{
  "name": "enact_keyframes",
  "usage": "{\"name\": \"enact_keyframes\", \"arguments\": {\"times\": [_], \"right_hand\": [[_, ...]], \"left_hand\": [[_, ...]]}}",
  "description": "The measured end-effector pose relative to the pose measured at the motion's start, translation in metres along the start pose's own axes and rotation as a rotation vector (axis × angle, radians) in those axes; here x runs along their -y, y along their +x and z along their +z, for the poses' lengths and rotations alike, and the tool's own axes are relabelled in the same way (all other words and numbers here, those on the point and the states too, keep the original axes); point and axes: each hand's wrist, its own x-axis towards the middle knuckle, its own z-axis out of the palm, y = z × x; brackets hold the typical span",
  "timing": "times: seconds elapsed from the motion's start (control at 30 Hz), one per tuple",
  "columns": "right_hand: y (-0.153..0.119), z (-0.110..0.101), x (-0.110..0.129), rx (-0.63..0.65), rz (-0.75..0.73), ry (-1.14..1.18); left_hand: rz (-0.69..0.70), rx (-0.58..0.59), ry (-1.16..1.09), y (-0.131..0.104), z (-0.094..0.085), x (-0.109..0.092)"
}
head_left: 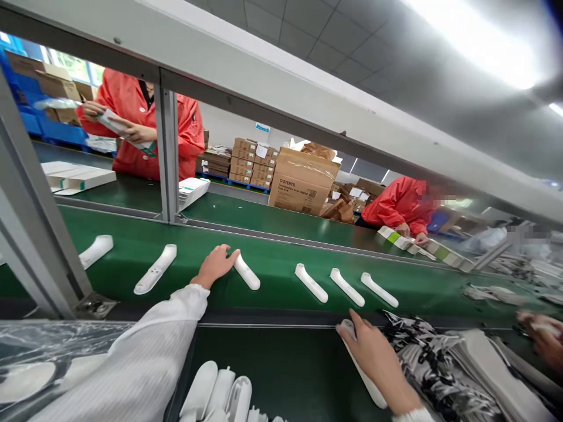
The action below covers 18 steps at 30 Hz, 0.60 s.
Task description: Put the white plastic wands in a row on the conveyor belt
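Green belt, running crosswise: landmark for all places below. Left hand, above the belt's middle: fingers at the upper end of a white curved device lying on the belt; whether they grip or only touch it, cannot tell. Right hand, just off the belt's near edge: grasping a white elongated piece over the near worktop. Similar devices on the belt: three white handles in a row toward its right part; two white units toward its left part. Near side of the belt: white shells, clustered; grey pouches and cords, heaped, farther right. Beyond the belt: a large carton; two co-workers in red, the left-hand one holding a white-and-green box.
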Motion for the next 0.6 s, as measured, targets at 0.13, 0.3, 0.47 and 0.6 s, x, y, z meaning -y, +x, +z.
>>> {"name": "enact_keyframes", "arguments": {"times": [0.13,0.3,0.47,0.6], "right_hand": [[-0.022,0.027,-0.047,0.127,-0.016,0.016],[-0.008,0.028,-0.009,0.000,-0.119,0.050],[0.062,0.003,0.077,0.007,-0.326,0.114],[0.121,0.005,0.127,0.040,-0.320,0.073]], "left_hand": [[0.061,-0.001,0.007,-0.002,0.001,-0.008],[0.045,-0.095,-0.003,-0.002,-0.008,-0.003],[0.065,-0.114,0.047,-0.002,-0.009,-0.002],[0.115,-0.085,0.085,-0.003,-0.008,-0.003]]}}
